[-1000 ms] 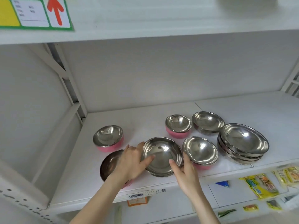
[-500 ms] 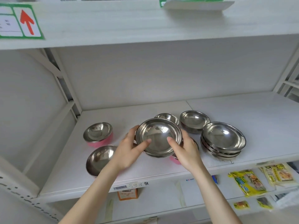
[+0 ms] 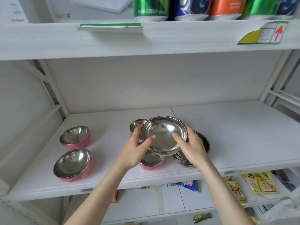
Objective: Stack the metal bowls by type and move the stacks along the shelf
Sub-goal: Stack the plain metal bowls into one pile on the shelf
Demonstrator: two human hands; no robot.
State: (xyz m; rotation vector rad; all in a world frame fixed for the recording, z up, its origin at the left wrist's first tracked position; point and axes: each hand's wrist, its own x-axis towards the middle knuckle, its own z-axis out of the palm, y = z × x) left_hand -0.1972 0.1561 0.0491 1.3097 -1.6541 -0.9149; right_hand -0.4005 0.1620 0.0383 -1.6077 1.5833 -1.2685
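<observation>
Both hands hold a wide plain steel bowl (image 3: 164,135) in the air above the shelf, tilted toward me. My left hand (image 3: 135,151) grips its left rim, my right hand (image 3: 192,147) its right rim, thumbs inside. Under and right of it, a stack of plain steel bowls (image 3: 203,143) shows partly behind my right hand. A pink-sided bowl (image 3: 151,163) sits below the held bowl, and another small bowl (image 3: 137,125) peeks out behind it. Two pink-sided bowls stand at the left, one at the back (image 3: 75,137) and one at the front (image 3: 73,164).
The white shelf (image 3: 235,135) stretches right of the stack. The shelf above carries drink cans (image 3: 151,8) and price labels (image 3: 266,33). Snack packets (image 3: 259,184) lie on the shelf below. A metal upright (image 3: 53,101) stands at the left.
Both hands have lifted the wide steel bowl off the shelf and carried it right, over toward the stack of plain bowls. The camera view has tilted up.
</observation>
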